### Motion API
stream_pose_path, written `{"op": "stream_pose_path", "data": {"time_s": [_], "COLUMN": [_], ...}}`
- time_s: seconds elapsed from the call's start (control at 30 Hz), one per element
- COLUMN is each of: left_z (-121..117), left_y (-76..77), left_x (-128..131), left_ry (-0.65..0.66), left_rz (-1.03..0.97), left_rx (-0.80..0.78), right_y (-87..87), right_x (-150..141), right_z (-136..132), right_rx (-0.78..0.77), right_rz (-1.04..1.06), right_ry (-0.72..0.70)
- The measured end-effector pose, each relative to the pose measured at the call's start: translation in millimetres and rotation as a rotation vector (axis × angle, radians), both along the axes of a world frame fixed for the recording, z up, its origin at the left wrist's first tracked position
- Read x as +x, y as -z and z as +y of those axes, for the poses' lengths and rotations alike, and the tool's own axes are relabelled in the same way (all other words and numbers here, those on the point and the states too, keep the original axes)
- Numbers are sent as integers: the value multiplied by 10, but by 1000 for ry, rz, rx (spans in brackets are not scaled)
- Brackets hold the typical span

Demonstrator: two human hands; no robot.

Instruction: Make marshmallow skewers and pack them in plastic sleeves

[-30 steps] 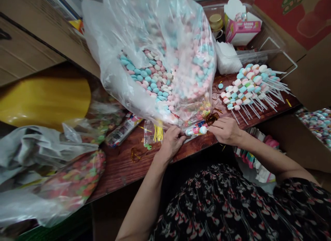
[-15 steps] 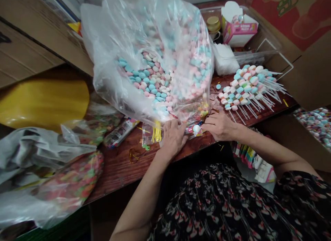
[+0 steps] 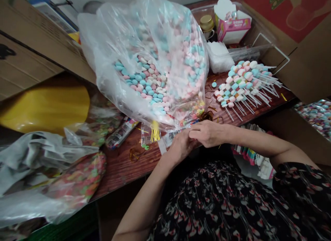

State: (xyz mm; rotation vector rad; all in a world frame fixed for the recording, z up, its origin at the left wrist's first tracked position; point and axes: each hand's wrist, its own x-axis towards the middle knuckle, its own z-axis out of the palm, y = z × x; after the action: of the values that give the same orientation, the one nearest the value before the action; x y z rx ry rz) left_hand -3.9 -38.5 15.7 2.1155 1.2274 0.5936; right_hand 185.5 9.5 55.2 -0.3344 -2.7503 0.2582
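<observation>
While yellow strips (image 3: 155, 134) lie near the front edge of the tabletop (image 3: 144, 162), a printed wrapper (image 3: 170, 137) sits just beside the left hand (image 3: 181, 145). That hand's curled fingers meet those of the right hand (image 3: 207, 133) at this edge; what, if anything, either grip holds cannot be told. Stick candies (image 3: 244, 83) lie piled near the right edge.
</observation>
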Motion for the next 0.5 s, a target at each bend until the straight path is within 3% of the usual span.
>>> {"op": "stream_pose_path", "data": {"time_s": [0.23, 0.4, 0.5], "left_z": [-20, 9, 25], "left_y": [-92, -29, 16], "left_x": [15, 61, 122], "left_ry": [-248, -232, -207], "left_rz": [-152, -182, -242], "left_rx": [-29, 21, 49], "right_y": [-207, -99, 28], "right_x": [84, 42, -76], "right_z": [138, 41, -72], "right_rx": [-258, -422, -487], "right_rz": [279, 314, 398], "right_ry": [111, 47, 123]}}
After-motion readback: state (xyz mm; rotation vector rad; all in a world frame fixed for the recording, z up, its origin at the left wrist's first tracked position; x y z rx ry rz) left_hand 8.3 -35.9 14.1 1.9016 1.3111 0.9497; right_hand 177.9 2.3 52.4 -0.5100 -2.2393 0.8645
